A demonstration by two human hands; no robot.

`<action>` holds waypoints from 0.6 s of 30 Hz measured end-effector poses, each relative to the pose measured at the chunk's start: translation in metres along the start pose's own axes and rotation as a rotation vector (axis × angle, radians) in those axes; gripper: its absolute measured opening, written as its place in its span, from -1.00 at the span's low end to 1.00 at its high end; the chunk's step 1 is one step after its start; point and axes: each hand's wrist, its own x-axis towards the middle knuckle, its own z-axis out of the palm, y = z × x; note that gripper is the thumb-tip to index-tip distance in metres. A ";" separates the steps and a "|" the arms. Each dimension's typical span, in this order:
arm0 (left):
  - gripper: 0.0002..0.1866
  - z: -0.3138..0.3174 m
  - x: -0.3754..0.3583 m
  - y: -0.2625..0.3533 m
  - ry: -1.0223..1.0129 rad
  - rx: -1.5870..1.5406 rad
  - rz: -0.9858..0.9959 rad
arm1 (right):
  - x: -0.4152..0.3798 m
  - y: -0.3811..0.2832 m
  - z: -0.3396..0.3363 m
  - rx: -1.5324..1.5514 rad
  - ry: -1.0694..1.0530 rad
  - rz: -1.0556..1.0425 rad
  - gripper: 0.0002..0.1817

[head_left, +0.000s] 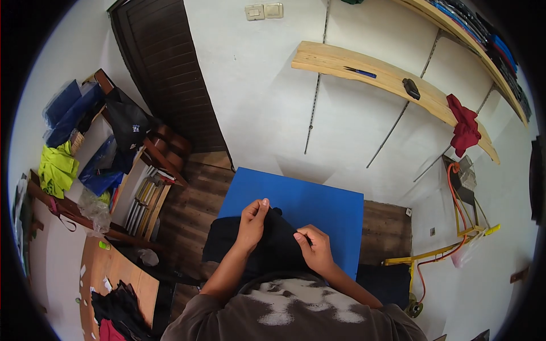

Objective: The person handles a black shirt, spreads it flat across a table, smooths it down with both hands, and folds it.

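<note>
A piece of black cloth [277, 241] stretches between my two hands, in front of my body. My left hand [252, 223] pinches its upper edge, thumb and fingers pressed together. Lower and to the right, my right hand [314, 245] grips the other end of that edge with curled fingers. The cloth hangs down toward my lap and overlaps the near part of a blue table [307, 196]. More dark fabric spreads to the left, beside my left forearm.
A wooden shelf [364, 71] on the wall carries a blue-handled tool [360, 72], a small black object [410, 88] and a red cloth [463, 125]. Cluttered shelves stand left. Dark clothes [120, 307] lie on a wooden table [142, 278]. A yellow frame [438, 258] stands right.
</note>
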 end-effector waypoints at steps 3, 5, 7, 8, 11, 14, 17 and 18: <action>-0.57 -0.001 0.001 -0.001 -0.009 -0.038 -0.026 | -0.004 0.001 -0.003 0.030 -0.003 0.017 -0.71; -0.58 -0.006 0.001 -0.002 -0.014 -0.037 -0.044 | -0.007 0.008 -0.006 0.037 -0.019 0.043 -0.71; -0.58 -0.009 0.003 -0.004 -0.018 -0.037 -0.068 | -0.010 0.015 -0.007 -0.025 -0.062 0.069 -0.68; -0.59 -0.009 0.004 -0.005 -0.009 -0.075 -0.090 | -0.010 0.015 -0.007 -0.024 -0.060 0.071 -0.68; -0.60 -0.008 0.003 0.003 0.023 -0.160 -0.151 | -0.005 0.009 -0.004 0.028 -0.043 0.031 -0.62; -0.62 -0.012 0.005 0.002 0.034 -0.213 -0.201 | -0.004 0.007 -0.001 0.127 0.021 0.007 -0.57; -0.65 -0.009 0.005 0.009 0.025 -0.234 -0.247 | -0.011 0.022 -0.011 0.047 -0.066 0.112 -0.60; -0.65 -0.007 0.004 0.012 0.032 -0.253 -0.280 | -0.013 0.029 -0.012 0.012 -0.068 0.091 -0.62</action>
